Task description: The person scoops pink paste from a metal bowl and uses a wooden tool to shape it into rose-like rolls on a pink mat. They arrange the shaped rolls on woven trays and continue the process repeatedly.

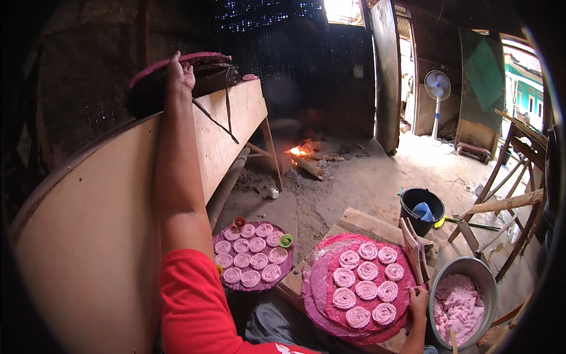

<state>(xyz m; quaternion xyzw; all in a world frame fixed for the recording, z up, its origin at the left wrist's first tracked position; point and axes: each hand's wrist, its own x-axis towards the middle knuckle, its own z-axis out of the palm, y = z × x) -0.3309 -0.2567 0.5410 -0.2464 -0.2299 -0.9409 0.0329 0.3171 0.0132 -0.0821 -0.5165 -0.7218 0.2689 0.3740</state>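
My left arm is stretched up and away, and my left hand [181,72] grips the rim of a dark round tray with a pink edge [153,72], on top of a tall wooden panel. Low on the right, my right hand [418,300] has its fingers closed at the edge of a round pink mat [321,295]. Several pink piped dough swirls [367,271] sit on that mat. To its left lies a purple round mat [286,272] with more swirls. Beside my right hand stands a grey bucket [490,283] of pink dough [458,307] with a stick in it.
The pale wooden panel [88,218] fills the left side. A wood fire [299,151] burns on the ground ahead. A black bucket [421,218] with a blue scoop, a wooden frame [513,200] and a standing fan [437,88] are on the right. A white cup [273,193] lies near the fire.
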